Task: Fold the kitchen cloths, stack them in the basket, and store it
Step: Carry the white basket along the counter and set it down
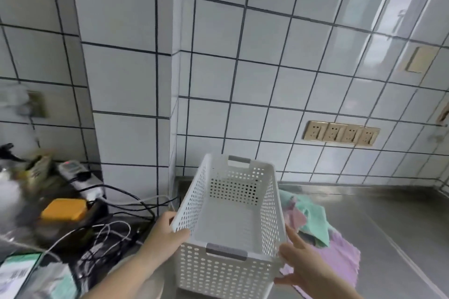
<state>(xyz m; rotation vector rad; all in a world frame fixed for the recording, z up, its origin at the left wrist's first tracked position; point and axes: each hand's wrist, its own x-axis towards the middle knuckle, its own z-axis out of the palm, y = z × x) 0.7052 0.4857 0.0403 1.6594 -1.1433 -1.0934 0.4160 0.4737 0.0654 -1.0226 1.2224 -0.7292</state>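
A white perforated plastic basket (218,272) with grey handle slots fills the lower middle of the head view; nothing lies inside it. My left hand (165,233) grips its near left corner, thumb over the rim. My right hand (301,262) presses against the near right corner with the fingers spread. Just right of the basket, a loose unfolded pile of kitchen cloths lies on the steel counter: a green cloth (313,218) on top, a pink cloth (295,216) beneath it, and a purple cloth (340,262) spread nearest me. The basket hides the pile's left part.
The steel counter (388,226) runs to the right under a white tiled wall with a row of sockets (340,133). To the left lie tangled cables (109,238), a power strip (80,179), a yellow-lidded container (64,209) and blurred clutter.
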